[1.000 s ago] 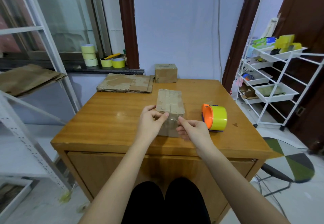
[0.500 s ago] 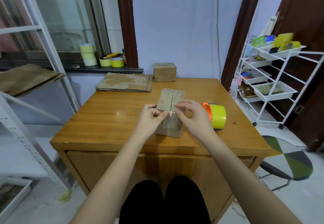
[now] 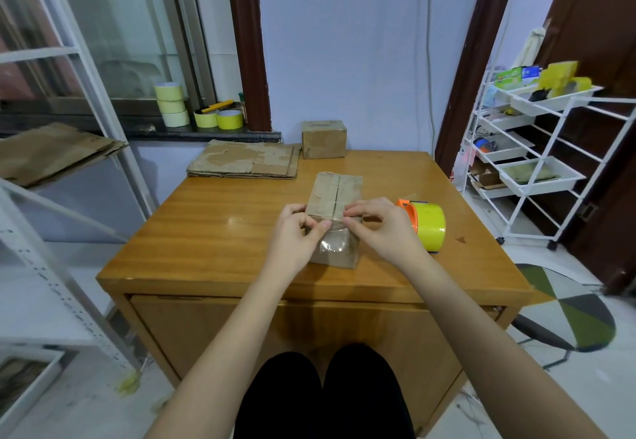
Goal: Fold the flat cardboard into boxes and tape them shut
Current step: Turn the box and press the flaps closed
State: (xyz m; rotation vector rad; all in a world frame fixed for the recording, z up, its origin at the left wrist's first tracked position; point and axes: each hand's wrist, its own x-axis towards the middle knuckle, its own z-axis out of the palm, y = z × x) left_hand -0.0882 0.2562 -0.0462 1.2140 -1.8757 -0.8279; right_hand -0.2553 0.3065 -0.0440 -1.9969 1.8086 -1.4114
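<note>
Small brown cardboard box [image 3: 334, 218] upright on wooden worktop [image 3: 213, 232], near edge, centre. Top flaps closed, seam running near to far; clear tape [image 3: 332, 244] glossy down near face.

Left hand [image 3: 296, 235] at near-left top corner, fingers [image 3: 318, 228] curled, pinching box edge. Right hand [image 3: 378, 225] at near-right top edge, fingers curled over it, pressing and gripping tape end at corner. Exact contact of right fingertips with tape hard to resolve.

Orange-and-yellow tape dispenser [image 3: 425, 223] just right of box, apart from right hand. Stack of flat brown cardboard sheets [image 3: 244, 163] at far left of worktop; 1 finished taped brown box [image 3: 324, 138] at far centre.

Handling estimate: box light and empty, likely to slide on smooth worktop under sideways push; walls thin, dent under hard squeeze. Best hold at corners and folded edges, where stiffest. Tape sticky, thin, prone to wrinkle; smooth from seam outward.
</note>
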